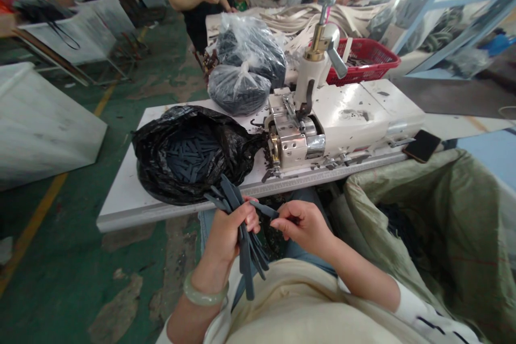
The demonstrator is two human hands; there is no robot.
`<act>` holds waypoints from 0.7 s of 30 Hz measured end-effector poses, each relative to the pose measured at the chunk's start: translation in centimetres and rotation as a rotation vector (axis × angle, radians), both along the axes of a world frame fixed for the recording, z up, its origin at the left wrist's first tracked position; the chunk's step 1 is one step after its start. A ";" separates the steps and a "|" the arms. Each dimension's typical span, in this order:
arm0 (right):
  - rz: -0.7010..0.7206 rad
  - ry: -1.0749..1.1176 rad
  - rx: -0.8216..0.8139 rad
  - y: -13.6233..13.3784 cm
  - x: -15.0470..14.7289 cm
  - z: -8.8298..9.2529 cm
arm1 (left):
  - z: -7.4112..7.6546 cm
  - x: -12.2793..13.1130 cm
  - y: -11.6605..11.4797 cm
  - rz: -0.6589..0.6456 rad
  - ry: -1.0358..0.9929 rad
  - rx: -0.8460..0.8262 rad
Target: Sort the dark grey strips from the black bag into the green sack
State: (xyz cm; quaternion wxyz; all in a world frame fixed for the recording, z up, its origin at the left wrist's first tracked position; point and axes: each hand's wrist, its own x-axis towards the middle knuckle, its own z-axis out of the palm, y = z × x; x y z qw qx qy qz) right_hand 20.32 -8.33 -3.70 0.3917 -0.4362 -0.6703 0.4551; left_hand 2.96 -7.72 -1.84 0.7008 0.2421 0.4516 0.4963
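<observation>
My left hand [237,220] is closed round a bunch of dark blue-grey strips [248,258], whose ends stick out above and below the fist. Close to its right, my right hand [300,223] pinches the end of a single blue-grey strip [264,209] between thumb and fingers. The far end of that strip reaches toward my left fingers; whether it touches them I cannot tell. Just beyond my left hand, an open black plastic bag [151,172] on the white table holds many similar strips [193,153].
A white machine [350,113] with a metal head stands on the table [121,199]. Behind are tied clear bags [239,86] and a red basket [371,67]. A phone [422,145] and an open green sack [455,209] are at right. Two people stand beyond.
</observation>
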 end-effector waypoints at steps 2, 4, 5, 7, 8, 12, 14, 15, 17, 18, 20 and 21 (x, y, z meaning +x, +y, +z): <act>0.008 -0.007 -0.025 0.1 0.0 -0.4 | -0.1 0.0 -0.1 -0.005 0.004 0.005; -0.010 -0.026 -0.024 0.2 0.1 -0.7 | -0.1 0.0 0.0 -0.001 0.007 -0.009; -0.020 -0.042 -0.007 0.3 0.1 -0.8 | -0.1 0.0 0.0 0.002 0.009 -0.017; -0.033 -0.072 0.039 0.4 0.1 -1.0 | -0.2 0.0 0.2 0.006 0.023 -0.031; -0.030 -0.078 0.047 0.4 0.0 -1.1 | -0.2 0.0 0.2 0.012 0.036 -0.031; 0.044 0.087 -0.232 0.3 -0.5 -1.4 | -0.7 0.3 0.5 0.035 0.104 -0.006; 0.108 0.183 -0.405 0.6 -0.6 -1.4 | -1.0 0.6 0.7 0.019 0.128 0.003; 0.144 0.191 -0.439 0.9 -0.6 -1.3 | -1.0 0.7 0.8 0.008 0.136 0.001; 0.195 0.151 -0.425 2.2 -0.1 -1.1 | -1.0 0.7 1.0 0.002 0.139 -0.013; 0.186 0.140 -0.406 3.2 0.3 -0.9 | -1.0 0.7 1.1 0.012 0.137 -0.022; 0.063 0.196 -0.387 5.8 1.5 -0.4 | -0.8 0.4 1.3 0.046 0.129 -0.037; -0.032 0.259 -0.388 7.3 2.1 -0.3 | -0.7 0.1 1.3 0.063 0.124 -0.041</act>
